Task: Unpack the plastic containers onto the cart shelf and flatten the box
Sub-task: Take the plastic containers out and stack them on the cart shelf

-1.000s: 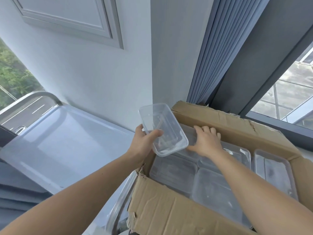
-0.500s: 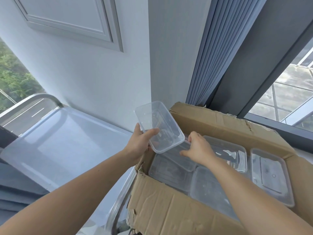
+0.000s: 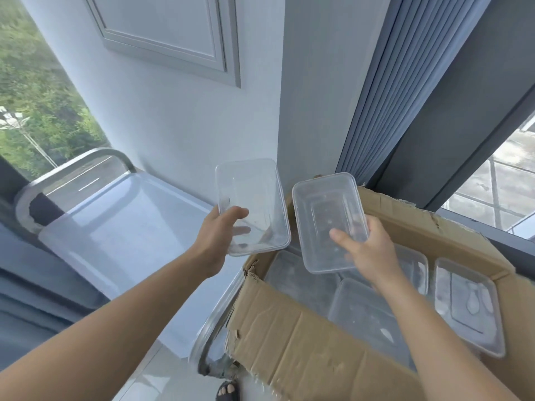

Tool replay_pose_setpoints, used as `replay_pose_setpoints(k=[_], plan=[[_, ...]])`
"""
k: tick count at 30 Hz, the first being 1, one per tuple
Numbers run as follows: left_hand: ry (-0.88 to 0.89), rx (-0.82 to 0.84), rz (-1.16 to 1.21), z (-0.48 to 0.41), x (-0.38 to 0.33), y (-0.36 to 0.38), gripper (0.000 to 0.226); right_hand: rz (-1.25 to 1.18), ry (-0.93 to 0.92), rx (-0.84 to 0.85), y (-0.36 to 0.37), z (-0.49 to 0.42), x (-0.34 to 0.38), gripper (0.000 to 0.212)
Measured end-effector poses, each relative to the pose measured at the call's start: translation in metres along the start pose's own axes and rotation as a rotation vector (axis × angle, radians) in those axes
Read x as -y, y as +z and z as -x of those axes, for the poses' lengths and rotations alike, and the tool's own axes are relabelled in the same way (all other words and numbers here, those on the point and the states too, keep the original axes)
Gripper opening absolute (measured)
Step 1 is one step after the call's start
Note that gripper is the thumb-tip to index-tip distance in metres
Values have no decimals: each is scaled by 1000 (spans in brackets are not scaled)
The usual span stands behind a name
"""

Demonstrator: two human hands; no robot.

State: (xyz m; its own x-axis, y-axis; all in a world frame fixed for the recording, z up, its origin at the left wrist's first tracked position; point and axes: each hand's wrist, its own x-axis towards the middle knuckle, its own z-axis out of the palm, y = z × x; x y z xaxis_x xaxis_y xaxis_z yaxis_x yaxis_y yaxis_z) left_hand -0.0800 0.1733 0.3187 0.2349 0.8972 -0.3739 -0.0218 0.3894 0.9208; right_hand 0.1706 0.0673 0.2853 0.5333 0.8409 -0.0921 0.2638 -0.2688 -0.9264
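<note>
A pale wall with a panelled frame (image 3: 162, 33) fills the upper view. A pleated blue-grey curtain (image 3: 385, 91) hangs at one o'clock, and windows show greenery at ten o'clock and a tiled roof at three o'clock.

The steel cart shelf (image 3: 130, 227) lies at eight to nine o'clock, with its curved handle rail (image 3: 95, 154) at the far left end. The open cardboard box (image 3: 304, 342) sits at four to five o'clock, its torn near left corner just beside the shelf's rounded rim.

The left hand (image 3: 217, 235) grips a clear plastic container (image 3: 254, 204) by its near short end. The thumb is hooked over the rim and the fingers are curled underneath, visible through the plastic. This container hangs in the air above the shelf's right edge, open side facing the camera.

The right hand (image 3: 367, 250) holds a second clear container (image 3: 327, 221) the same way, thumb laid inside and fingers wrapped behind. It is raised over the box's far left corner, at its one o'clock side. The two containers are just beside each other with a narrow gap between them.

More containers remain in the box, lying flat in nested stacks (image 3: 362, 314). One lidded container (image 3: 469, 305) lies against the right wall at four o'clock.

A sandalled foot (image 3: 228, 390) shows on the floor at six o'clock.
</note>
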Motion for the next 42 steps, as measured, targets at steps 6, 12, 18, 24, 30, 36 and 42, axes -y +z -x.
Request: replay_pose_setpoints(k=[6,12,18,24,30,36,42], plan=[[26,-105,-44,26,-1,-64,38,-56,-21,70,41,18,19,50],[18,-211,6,37,4,-153,60,-17,-71,178,114,44,59,37],[-8,-311,63,57,12,-281,36,25,-81,282,236,83,105,49],[-18,-351,43,74,9,-409,62,33,-75,370,354,119,136,49],[-29,-332,61,59,11,-473,71,61,-61,409,407,126,151,49],[-60,-310,81,20,5,-481,65,41,7,370,433,95,151,53],[-77,-323,26,-47,-21,-501,55,-5,49,374,484,36,145,54]])
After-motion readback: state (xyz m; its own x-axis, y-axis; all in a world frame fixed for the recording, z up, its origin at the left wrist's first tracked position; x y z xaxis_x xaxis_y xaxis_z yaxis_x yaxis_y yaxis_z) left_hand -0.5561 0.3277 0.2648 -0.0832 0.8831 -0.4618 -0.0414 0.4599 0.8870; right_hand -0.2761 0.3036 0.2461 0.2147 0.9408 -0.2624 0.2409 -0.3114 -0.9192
